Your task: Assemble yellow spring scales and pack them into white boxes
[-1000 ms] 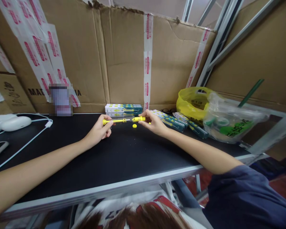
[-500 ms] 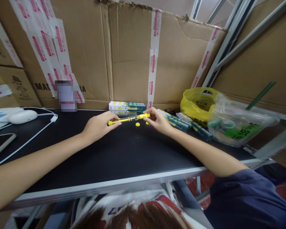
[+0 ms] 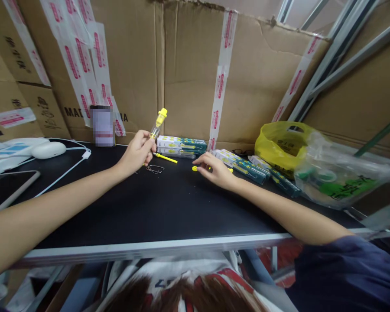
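Observation:
My left hand (image 3: 139, 149) is closed around a clear tube with a yellow cap (image 3: 161, 115), held tilted with the cap end up. Just beyond its fingers, a thin yellow rod (image 3: 167, 158) lies on the black tabletop. Some bent metal wire pieces (image 3: 155, 169) rest beside it, too fine to make out exactly. My right hand (image 3: 216, 171) hovers low over the surface, thumb and forefinger apart, right by a small yellow ring-like cap (image 3: 194, 168). Another small yellow piece (image 3: 230, 170) shows partly behind that hand.
Printed boxes (image 3: 182, 146) stand at the back, with more boxes (image 3: 243, 167) to the right. A yellow bag (image 3: 273, 141) and a clear plastic bag (image 3: 331, 182) sit at far right. At left are a phone (image 3: 11, 190), cables and a white device (image 3: 48, 150). A cardboard wall (image 3: 191, 78) rises behind.
The tube was held level between both hands; now only my left hand holds it, tilted up. The yellow rod and wire pieces now lie on the table. My right hand let go and moved down to the small cap.

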A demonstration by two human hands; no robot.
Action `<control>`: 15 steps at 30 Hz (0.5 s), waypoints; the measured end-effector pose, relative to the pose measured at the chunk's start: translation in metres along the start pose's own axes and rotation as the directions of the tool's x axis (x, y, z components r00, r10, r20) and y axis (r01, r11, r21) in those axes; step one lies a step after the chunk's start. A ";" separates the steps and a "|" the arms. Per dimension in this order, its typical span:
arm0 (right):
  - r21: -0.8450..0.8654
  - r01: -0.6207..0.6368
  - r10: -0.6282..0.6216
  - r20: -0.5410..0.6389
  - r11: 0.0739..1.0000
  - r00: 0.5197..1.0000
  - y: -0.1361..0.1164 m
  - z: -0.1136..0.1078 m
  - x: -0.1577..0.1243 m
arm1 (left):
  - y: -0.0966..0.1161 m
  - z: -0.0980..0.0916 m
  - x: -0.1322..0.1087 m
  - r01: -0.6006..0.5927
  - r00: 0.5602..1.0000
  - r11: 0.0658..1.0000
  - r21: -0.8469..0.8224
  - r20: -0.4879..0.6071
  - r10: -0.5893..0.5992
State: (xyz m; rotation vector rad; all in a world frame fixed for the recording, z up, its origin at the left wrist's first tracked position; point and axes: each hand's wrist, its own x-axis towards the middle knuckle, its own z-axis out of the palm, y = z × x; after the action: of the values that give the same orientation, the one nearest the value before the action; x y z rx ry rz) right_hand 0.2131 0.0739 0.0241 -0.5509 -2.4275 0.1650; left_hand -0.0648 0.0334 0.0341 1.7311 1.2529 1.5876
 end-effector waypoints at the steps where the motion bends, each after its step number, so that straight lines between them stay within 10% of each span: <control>1: -0.064 0.052 -0.046 0.085 0.997 0.995 -0.002 0.004 0.003 | -0.001 -0.002 0.002 0.042 0.999 0.998 -0.044 -0.032 -0.044; 5: -0.198 0.200 -0.120 0.354 0.960 0.927 -0.019 0.030 0.031 | -0.001 -0.002 0.005 0.116 0.990 0.988 -0.105 -0.066 -0.123; 15: -0.355 0.148 0.013 0.414 0.923 0.910 -0.027 0.082 0.109 | 0.002 -0.001 0.007 0.089 0.989 0.989 -0.119 -0.105 -0.102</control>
State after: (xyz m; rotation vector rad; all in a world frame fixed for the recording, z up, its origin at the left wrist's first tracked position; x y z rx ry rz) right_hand 0.0759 0.0971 0.0271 -0.6499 -2.9114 -0.2566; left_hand -0.0660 0.0378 0.0400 1.5086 1.2513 1.6844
